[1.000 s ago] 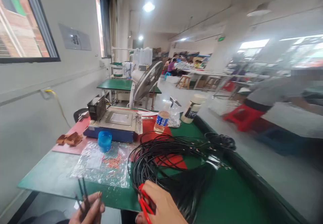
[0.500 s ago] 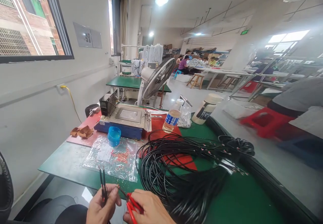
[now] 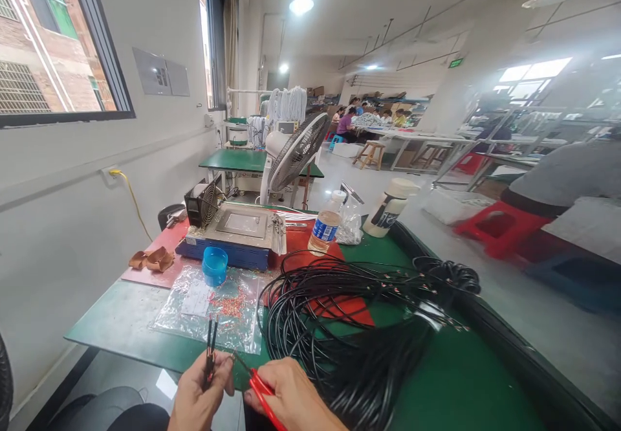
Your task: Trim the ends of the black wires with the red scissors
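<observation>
My left hand [image 3: 201, 386], cut off near the wrist by the bottom edge, hides the lower run of the black leads [image 3: 212, 335]. My right hand [image 3: 287, 386], also cut off, covers part of the red-handled tool [image 3: 262, 389]; its tip is too small for me to confirm contact. Cable bundle [image 3: 371, 356]: cut off at the bottom. Person [image 3: 575, 175] at right: blurred, cut off. Bottle label [image 3: 324, 231]: small print illegible to me. Black object [image 3: 4, 376], left edge: mostly cut off, unidentified.
</observation>
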`<action>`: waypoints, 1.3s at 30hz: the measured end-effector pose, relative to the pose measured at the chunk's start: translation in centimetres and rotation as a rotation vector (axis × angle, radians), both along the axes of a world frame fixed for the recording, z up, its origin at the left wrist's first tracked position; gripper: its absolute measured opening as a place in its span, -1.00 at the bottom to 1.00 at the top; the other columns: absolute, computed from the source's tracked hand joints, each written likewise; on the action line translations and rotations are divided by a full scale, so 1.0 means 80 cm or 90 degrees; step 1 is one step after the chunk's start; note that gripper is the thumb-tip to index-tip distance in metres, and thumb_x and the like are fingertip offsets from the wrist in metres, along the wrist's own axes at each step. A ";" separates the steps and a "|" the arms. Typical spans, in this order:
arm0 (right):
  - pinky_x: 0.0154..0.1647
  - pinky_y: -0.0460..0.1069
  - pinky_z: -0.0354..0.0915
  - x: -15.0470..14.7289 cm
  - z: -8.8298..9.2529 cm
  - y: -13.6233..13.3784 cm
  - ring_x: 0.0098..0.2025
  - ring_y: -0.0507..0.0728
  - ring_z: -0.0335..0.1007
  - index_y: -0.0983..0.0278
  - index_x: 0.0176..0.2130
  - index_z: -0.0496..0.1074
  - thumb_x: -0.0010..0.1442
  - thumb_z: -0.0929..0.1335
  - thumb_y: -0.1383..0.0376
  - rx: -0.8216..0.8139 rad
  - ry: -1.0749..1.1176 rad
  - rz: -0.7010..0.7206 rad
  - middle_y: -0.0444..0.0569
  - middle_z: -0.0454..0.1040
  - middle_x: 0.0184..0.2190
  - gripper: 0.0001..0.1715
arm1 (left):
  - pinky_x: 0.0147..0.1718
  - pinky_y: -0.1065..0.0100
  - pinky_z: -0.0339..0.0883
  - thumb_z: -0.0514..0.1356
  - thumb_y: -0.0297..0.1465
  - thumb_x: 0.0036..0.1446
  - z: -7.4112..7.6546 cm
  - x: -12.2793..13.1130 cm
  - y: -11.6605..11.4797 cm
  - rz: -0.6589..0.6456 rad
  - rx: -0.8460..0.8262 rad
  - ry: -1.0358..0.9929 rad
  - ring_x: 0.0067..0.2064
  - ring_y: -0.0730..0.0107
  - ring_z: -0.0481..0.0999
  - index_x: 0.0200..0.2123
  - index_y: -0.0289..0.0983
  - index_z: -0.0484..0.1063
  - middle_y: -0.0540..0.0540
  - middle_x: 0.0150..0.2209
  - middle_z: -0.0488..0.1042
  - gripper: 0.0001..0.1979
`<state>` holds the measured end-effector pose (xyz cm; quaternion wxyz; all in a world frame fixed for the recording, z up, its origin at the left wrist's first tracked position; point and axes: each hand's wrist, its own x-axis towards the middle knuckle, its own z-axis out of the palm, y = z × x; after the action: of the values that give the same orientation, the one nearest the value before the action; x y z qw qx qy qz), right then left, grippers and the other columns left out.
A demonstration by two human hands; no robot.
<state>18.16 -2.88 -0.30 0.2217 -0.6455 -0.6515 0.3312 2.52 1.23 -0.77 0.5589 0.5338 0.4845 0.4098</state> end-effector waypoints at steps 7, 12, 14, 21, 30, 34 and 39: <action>-0.75 -0.18 -0.11 -0.003 -0.001 0.008 -0.75 -0.11 -0.02 0.30 -0.57 0.23 0.05 0.26 -0.02 -0.114 0.415 -0.084 -0.25 0.10 -0.74 -0.55 | -0.63 0.46 -0.22 0.32 -0.19 -0.23 -0.017 -0.002 -0.003 0.015 -0.166 -0.170 -0.65 0.63 0.01 -0.35 -0.40 0.46 0.12 -0.72 0.13 -0.58; -0.86 -0.21 -0.18 -0.023 0.008 0.023 -0.82 -0.13 -0.04 0.34 -0.52 0.29 -0.05 0.33 -0.08 -0.200 0.662 -0.105 -0.25 0.16 -0.76 -0.49 | -0.67 0.48 -0.21 0.38 -0.23 -0.33 -0.012 -0.005 -0.010 0.056 -0.209 -0.210 -0.70 0.62 0.15 -0.43 -0.39 0.46 0.03 -0.72 0.29 -0.60; -0.88 -0.22 -0.19 -0.030 0.009 0.027 -0.82 -0.14 -0.04 0.35 -0.53 0.29 -0.06 0.35 -0.07 -0.218 0.697 -0.099 -0.26 0.16 -0.76 -0.49 | -0.68 0.49 -0.21 0.37 -0.21 -0.33 -0.011 -0.008 -0.010 0.056 -0.208 -0.202 -0.71 0.61 0.17 -0.45 -0.39 0.46 0.00 -0.71 0.33 -0.60; -0.89 -0.23 -0.18 -0.037 0.008 0.030 -0.84 -0.15 -0.02 0.36 -0.58 0.27 -0.12 0.40 -0.04 -0.237 0.696 -0.086 -0.26 0.17 -0.78 -0.49 | -0.68 0.48 -0.17 0.31 -0.15 -0.24 -0.021 -0.016 -0.010 0.029 -0.168 -0.163 -0.70 0.61 0.12 -0.50 -0.38 0.46 0.04 -0.77 0.24 -0.63; -0.88 -0.24 -0.23 -0.039 0.003 0.030 -0.82 -0.15 -0.03 0.33 -0.61 0.24 -0.08 0.38 0.04 -0.423 0.803 -0.121 -0.27 0.16 -0.79 -0.57 | -0.68 0.46 -0.21 0.27 -0.18 -0.15 -0.023 -0.017 -0.012 -0.027 -0.208 -0.226 -0.69 0.67 0.07 -0.59 -0.34 0.41 0.03 -0.69 0.24 -0.69; -0.86 -0.23 -0.21 -0.041 -0.007 0.029 -0.81 -0.15 -0.03 0.32 -0.61 0.22 -0.04 0.35 0.08 -0.481 0.843 -0.098 -0.26 0.16 -0.79 -0.61 | -0.67 0.45 -0.20 0.25 -0.18 -0.12 -0.022 -0.019 -0.012 -0.060 -0.217 -0.233 -0.69 0.68 0.01 -0.61 -0.32 0.39 0.05 -0.70 0.21 -0.69; -0.85 -0.24 -0.19 -0.045 -0.006 0.033 -0.81 -0.15 -0.02 0.34 -0.64 0.23 -0.08 0.37 0.07 -0.424 0.783 -0.129 -0.26 0.15 -0.80 -0.57 | -0.68 0.43 -0.25 0.24 -0.16 -0.11 -0.022 -0.022 -0.011 -0.072 -0.212 -0.199 -0.69 0.68 -0.01 -0.62 -0.32 0.37 0.05 -0.69 0.20 -0.67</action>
<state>14.52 -0.22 -0.80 0.3700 -0.4324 -0.2088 0.7953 0.73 0.37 -2.53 0.7294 0.3908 0.4223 0.3700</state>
